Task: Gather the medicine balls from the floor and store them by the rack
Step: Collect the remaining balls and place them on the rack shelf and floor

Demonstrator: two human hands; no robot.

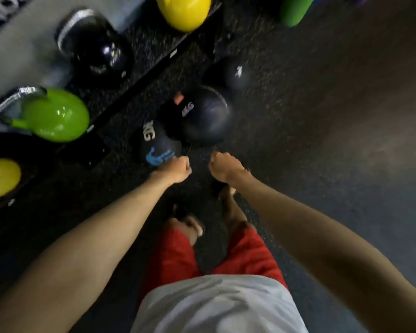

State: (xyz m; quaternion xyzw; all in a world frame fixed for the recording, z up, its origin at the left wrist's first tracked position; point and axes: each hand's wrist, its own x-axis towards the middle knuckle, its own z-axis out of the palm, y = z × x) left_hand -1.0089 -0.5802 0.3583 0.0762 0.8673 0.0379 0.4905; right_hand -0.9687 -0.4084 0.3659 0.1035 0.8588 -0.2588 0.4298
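Both hands curled and empty, hovering just short of three medicine balls lined up by the rack.

The left hand (175,169) and right hand (222,168) hang side by side with a small gap between them, fingers curled in and gripping nothing. Just beyond the left hand's knuckles, slightly to the left, sits the small ball with the blue handprint (160,150); blur hides whether they touch. The larger ball (207,116) lies farther on, almost between the two hands' lines, and the third ball (235,73) is farther right again. The row runs beside the rack (139,75), which carries the green kettlebell (55,116). I judge the left hand nearer for any nudge.
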